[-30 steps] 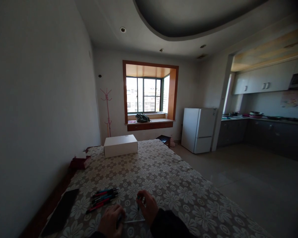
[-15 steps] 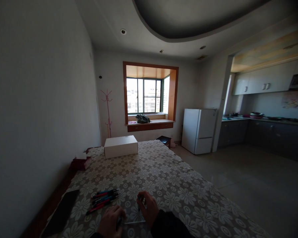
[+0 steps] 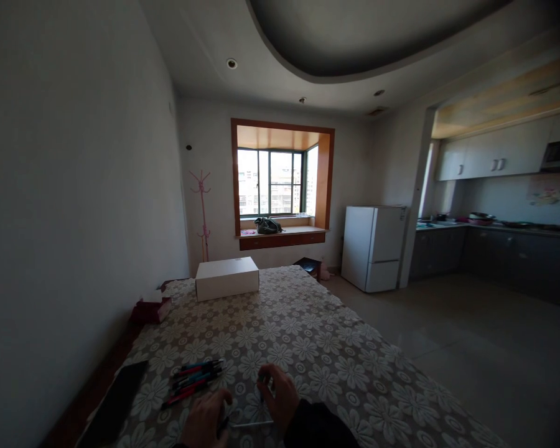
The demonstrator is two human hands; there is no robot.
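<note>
Both hands low on the counter (image 3: 336,367), barely shifted since a second ago: right hand (image 3: 280,395) fingers pinching a pen part (image 3: 260,378); left hand (image 3: 208,418) closed on another piece; pens (image 3: 193,376) beside.

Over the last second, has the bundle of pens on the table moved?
No. The pens lie the same way on the floral tablecloth, beside the dark flat thing; their small shift in the picture matches the white box, so the camera tilted.

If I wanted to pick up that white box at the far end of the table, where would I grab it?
The white box lies flat and low on the flowered tablecloth, with its long sides facing near and far. Probably best to take it by its two short ends, one hand at each, coming in from the sides. Nothing stands against either end; the tissue pack sits apart, to the left.
</note>
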